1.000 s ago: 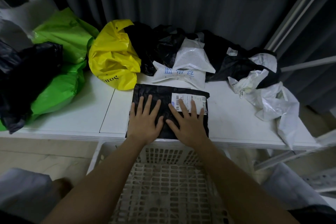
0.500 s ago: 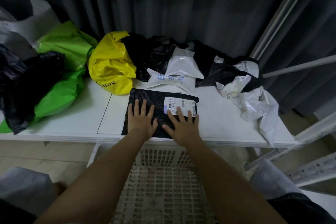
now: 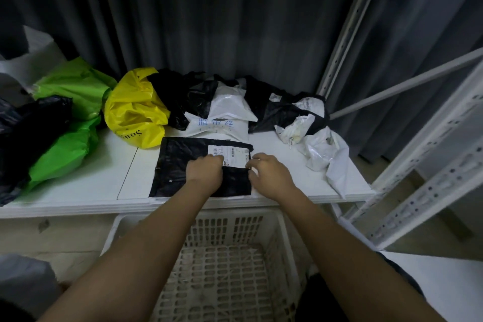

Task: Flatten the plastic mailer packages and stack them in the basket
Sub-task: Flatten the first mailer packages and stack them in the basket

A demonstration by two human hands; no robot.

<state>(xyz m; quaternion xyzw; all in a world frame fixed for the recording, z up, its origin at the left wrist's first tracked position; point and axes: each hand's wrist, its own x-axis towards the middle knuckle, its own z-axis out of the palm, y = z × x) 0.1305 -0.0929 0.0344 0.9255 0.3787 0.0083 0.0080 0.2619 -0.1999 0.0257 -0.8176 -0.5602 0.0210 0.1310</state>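
Both hands, left (image 3: 204,171) and right (image 3: 269,174), curl their fingers onto the flat, crinkly black mailer (image 3: 177,167) (rectangular, white-labelled) on the smooth white table (image 3: 78,191), above the slotted basket (image 3: 283,232).

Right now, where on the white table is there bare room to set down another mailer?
Bare tabletop lies left of the black mailer, bordered by the green bag and yellow bag. A smaller strip runs between the right hand and the crumpled white bags. The back edge is crowded with black and white mailers.
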